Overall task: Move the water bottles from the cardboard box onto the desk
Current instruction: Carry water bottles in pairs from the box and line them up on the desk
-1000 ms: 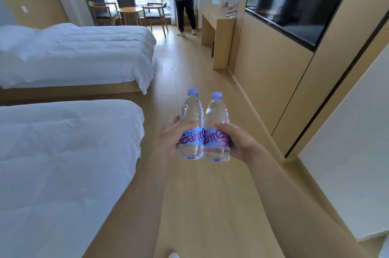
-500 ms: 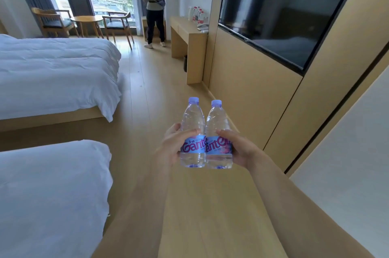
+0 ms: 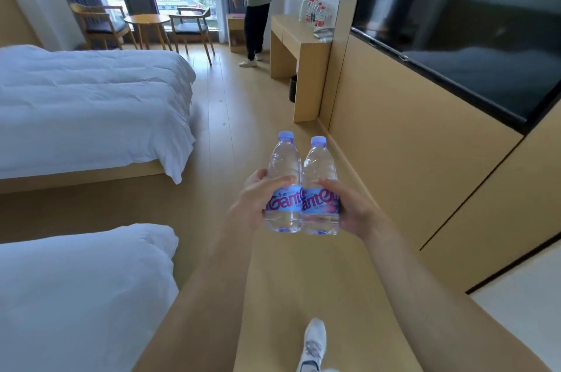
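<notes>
2 water bottles, held upright, side by side, sides touching, in mid-air above the wooden floor. Left bottle (image 3: 283,186): clear plastic, pale purple cap, blue label with pink lettering, filled with clear water. Right bottle (image 3: 320,189): same type, cap sits slightly lower. Desk (image 3: 299,38): light wood, against the right wall, well apart from both bottles; several similar bottles (image 3: 315,12) stand on its far end.

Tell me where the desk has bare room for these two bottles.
Desk: the near half, from its front edge to the grey thing by the wall, looks bare. The far end is crowded with bottles. A person stands beside that end.
</notes>
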`<act>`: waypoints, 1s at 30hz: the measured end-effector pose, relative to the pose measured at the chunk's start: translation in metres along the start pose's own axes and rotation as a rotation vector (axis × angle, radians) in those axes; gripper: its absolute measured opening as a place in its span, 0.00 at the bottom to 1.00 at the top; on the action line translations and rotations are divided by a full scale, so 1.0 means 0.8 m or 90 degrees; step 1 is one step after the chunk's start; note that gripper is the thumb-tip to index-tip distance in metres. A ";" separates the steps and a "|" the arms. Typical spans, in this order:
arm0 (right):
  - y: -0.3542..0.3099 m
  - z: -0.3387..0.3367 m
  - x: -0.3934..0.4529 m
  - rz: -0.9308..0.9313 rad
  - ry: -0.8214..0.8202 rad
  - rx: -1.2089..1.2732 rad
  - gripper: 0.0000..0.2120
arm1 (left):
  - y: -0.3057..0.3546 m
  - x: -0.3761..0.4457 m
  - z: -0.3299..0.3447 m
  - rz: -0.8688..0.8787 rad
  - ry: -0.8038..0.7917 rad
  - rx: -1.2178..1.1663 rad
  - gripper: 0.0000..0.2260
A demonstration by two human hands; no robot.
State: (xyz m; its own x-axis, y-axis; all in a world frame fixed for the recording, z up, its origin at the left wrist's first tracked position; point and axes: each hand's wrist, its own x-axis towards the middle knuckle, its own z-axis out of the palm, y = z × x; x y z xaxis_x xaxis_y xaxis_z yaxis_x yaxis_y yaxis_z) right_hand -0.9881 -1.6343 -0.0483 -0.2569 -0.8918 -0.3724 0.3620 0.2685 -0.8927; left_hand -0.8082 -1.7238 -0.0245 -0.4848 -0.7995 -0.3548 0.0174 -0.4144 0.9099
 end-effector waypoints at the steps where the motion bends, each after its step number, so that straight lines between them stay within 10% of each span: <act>1: -0.005 0.004 0.023 0.000 -0.012 0.003 0.32 | 0.007 0.017 -0.006 0.000 0.009 0.004 0.21; 18: -0.143 0.042 0.412 0.023 -0.229 0.011 0.33 | 0.153 0.326 -0.065 0.018 0.155 -0.004 0.23; 30: -0.190 0.083 0.626 0.018 -0.202 -0.017 0.39 | 0.216 0.545 -0.139 -0.002 0.121 -0.017 0.27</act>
State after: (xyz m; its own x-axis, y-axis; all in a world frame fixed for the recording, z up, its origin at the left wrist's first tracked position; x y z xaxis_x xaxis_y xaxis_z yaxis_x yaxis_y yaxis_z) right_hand -1.1123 -2.1457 -0.0823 0.0472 -0.9516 -0.3036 0.3400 0.3011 -0.8909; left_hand -0.9192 -2.1921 -0.0455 -0.3104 -0.8652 -0.3938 0.0409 -0.4260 0.9038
